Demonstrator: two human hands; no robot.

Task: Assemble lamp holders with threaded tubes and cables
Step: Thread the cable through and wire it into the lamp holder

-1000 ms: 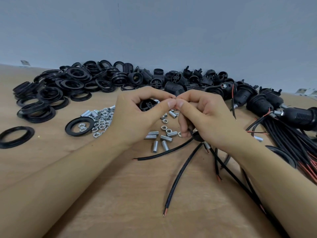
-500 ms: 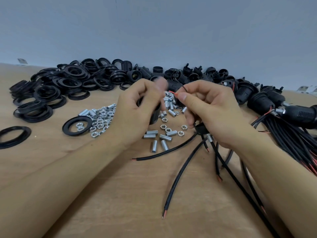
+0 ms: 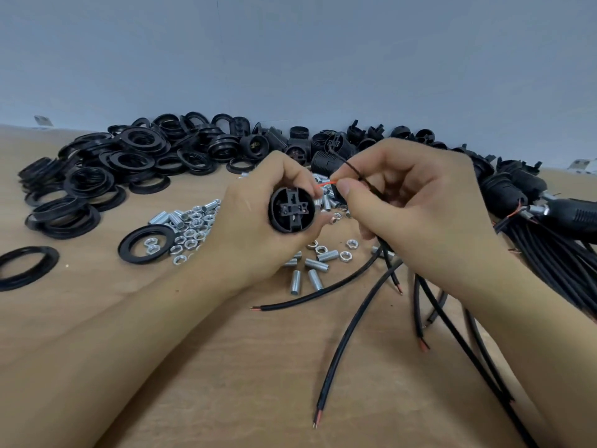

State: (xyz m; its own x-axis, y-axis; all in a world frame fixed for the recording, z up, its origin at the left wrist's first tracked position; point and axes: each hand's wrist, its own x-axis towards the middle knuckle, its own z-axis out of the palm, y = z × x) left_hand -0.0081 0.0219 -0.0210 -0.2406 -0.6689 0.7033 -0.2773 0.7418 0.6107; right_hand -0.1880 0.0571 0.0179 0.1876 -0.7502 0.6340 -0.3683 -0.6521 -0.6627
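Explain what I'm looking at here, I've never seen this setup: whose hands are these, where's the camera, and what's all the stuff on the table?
There is no machine: a person works bare-handed, filmed by one wide-angle camera on their head that looks down at the wooden table. The left hand grips a black lamp holder, its open end toward the camera. The right hand pinches a thin red wire and a black one, near the holder. Behind lie piles of black rings and holder bodies. In the middle are silver nuts and threaded tubes. Loose black cables lie in front; finished holders with cables lie at right.
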